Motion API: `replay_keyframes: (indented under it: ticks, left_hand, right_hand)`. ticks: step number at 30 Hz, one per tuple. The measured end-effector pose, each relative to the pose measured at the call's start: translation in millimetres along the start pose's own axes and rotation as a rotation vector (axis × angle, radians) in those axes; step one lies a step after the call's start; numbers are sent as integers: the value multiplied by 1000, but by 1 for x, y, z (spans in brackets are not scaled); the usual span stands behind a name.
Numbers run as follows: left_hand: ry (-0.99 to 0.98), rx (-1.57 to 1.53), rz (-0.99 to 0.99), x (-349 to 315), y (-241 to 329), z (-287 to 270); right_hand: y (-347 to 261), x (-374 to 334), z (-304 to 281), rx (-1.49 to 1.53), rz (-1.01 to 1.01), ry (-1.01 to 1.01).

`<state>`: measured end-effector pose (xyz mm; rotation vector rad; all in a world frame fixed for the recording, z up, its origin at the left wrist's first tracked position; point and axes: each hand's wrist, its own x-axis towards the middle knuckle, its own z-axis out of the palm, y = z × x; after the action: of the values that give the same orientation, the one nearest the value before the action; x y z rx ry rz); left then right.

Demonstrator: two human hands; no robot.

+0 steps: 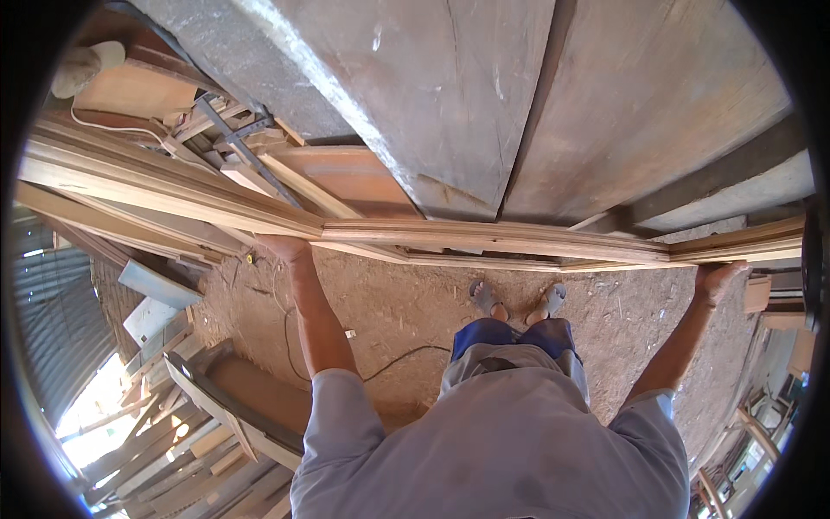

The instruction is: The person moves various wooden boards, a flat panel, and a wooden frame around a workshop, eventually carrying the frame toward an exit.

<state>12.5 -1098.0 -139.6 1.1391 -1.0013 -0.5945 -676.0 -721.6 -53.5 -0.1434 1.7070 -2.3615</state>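
A long wooden frame (493, 235) of pale, grooved timber spans the view from left to right in front of me. Cross joints show near both of my hands. My left hand (287, 248) grips its near edge left of the middle, with the fingers mostly hidden by the wood. Far out to the right, my right hand (720, 277) holds the same near edge with the wrist bent. Both arms are spread wide. Beyond the frame lies a large worn, grey-brown plank surface (432, 112), with a dark gap between its boards.
Offcuts and a dark metal bar (246, 147) are heaped at the far left. A curved wooden piece (233, 406) and stacked boards (186, 471) lie at the lower left. A dark cable (402, 353) crosses the dirt floor (389, 303) near my sandalled feet (519, 298).
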Motion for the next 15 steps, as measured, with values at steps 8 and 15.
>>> replay_keyframes:
  ticks: [8, 15]
  left_hand:
    - [97, 95, -129, 0, -50, -61]
    - [140, 25, -166, -11, 16, 4]
  right_hand:
    - [0, 7, -10, 2, -21, -213]
    - [-40, 33, -4, -99, -249, -181]
